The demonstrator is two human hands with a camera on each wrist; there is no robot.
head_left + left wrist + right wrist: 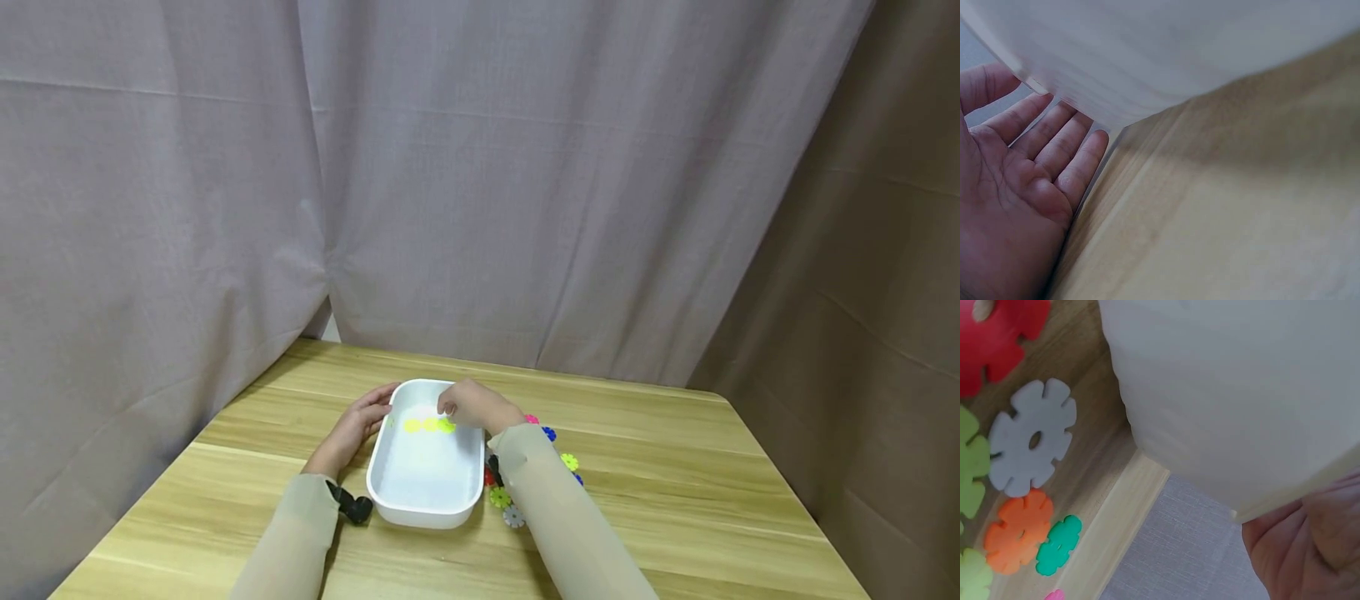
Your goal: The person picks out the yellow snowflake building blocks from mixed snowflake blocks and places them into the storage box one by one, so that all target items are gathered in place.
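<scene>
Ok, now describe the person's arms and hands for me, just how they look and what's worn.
The left sleeve and right sleeve are long, plain and pale beige. A rounded black device shows beside the left cuff, and a black piece by the right one. The left hand and right hand wear no gloves.

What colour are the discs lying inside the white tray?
The discs are bright yellow, the rightmost slightly greener; they show best in the head view.
</scene>
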